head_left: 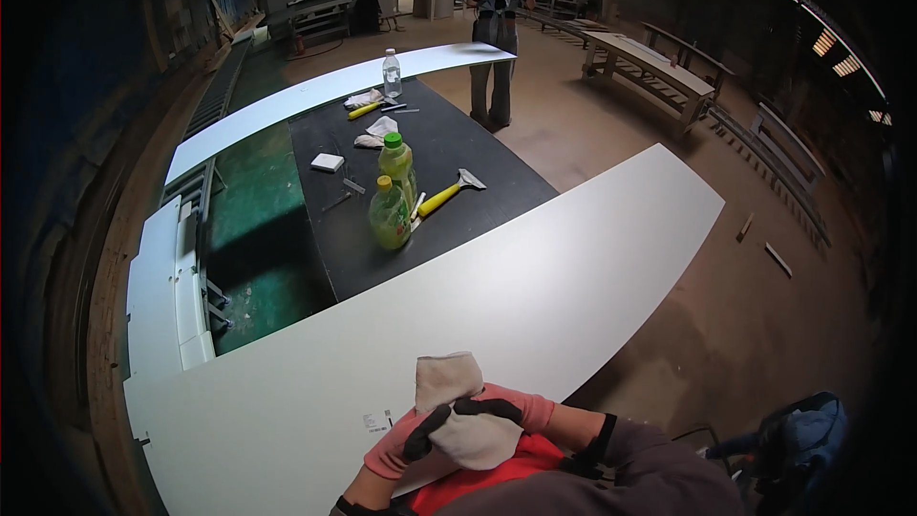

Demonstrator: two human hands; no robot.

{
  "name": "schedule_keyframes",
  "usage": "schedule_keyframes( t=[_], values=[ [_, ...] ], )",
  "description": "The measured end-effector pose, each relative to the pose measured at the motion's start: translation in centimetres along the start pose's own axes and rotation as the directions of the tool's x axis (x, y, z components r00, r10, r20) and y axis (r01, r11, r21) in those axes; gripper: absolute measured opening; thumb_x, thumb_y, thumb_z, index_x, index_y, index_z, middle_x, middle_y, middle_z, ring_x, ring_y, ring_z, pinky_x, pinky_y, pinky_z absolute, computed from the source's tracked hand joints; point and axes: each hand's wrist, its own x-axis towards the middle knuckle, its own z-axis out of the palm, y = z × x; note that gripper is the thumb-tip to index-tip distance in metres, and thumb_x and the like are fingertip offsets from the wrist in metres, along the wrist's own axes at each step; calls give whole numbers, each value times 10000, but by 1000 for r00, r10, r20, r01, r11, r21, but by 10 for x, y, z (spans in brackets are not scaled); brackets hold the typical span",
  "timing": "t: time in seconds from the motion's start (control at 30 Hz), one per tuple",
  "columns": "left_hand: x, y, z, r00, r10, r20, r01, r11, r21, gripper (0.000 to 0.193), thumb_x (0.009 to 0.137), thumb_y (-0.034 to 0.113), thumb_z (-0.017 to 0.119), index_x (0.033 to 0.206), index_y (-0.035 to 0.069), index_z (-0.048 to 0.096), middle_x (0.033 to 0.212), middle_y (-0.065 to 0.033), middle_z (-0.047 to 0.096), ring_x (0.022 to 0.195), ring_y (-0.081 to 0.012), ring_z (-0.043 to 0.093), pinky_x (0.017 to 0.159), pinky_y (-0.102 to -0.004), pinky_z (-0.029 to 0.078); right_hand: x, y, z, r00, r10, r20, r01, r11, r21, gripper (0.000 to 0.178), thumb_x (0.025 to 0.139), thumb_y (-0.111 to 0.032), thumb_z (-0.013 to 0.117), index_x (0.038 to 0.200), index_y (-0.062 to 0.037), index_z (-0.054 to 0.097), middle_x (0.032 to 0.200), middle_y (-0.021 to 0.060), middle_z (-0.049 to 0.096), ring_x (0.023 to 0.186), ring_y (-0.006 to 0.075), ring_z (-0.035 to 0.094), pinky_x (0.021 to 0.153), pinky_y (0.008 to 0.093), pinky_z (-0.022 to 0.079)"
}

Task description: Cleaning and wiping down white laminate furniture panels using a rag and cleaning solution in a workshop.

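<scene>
A pale beige cloth (475, 441) is gripped between my two hands, bunched in the middle, with one flap standing up and the rest hanging down. My left hand (394, 443), in a pink glove with black fingertips, closes on its left side. From the right, my right hand (512, 405) in a matching glove pinches its middle. Both hands are over the near edge of a long white panel (535, 277) that slants across the view. A small printed label (374, 423) is on the panel just left of my left hand.
Beyond the panel, a black tabletop (468, 124) carries two bottles of yellow-green liquid (391, 215), a yellow-handled scraper (444, 197), rags (382, 130) and a clear bottle (392, 75). Another white panel (287, 96) lies behind. A person (494, 29) stands there; a wooden bench (654, 67) is at right.
</scene>
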Motion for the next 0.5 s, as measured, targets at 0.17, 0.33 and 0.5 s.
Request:
schedule_keyframes(
  t=[0.17, 0.33, 0.5],
  values=[
    [-11, 2, -7, 828, -557, 64, 533, 746, -398, 457, 880, 316, 549, 1184, -24, 531, 1130, -75, 557, 1052, -130, 496, 924, -268, 372, -7, 20, 6, 998, 51, -22, -52, 996, -70, 328, 908, -210, 526, 1189, -40, 530, 1143, 36, 544, 1066, 142, 489, 953, 298, 366],
    [-20, 18, -36, 803, -591, -75, 519, 756, -400, 575, 879, 186, 542, 1356, -50, 324, 1301, -138, 455, 1023, -221, 567, 859, -325, 462, -17, -4, 12, 975, -27, -223, -50, 942, -332, 356, 910, -230, 536, 1183, -2, 530, 1122, 52, 556, 1058, 103, 489, 936, 282, 380],
    [-39, 26, -80, 805, -414, -425, 324, 907, -268, 531, 873, 240, 512, 1282, -79, 398, 1284, -178, 468, 1014, -315, 593, 853, -389, 497, -15, -63, 33, 868, 146, -474, -423, 718, -553, 358, 875, -222, 545, 1103, 53, 535, 950, 116, 606, 952, 143, 571, 849, 262, 431]
  ],
)
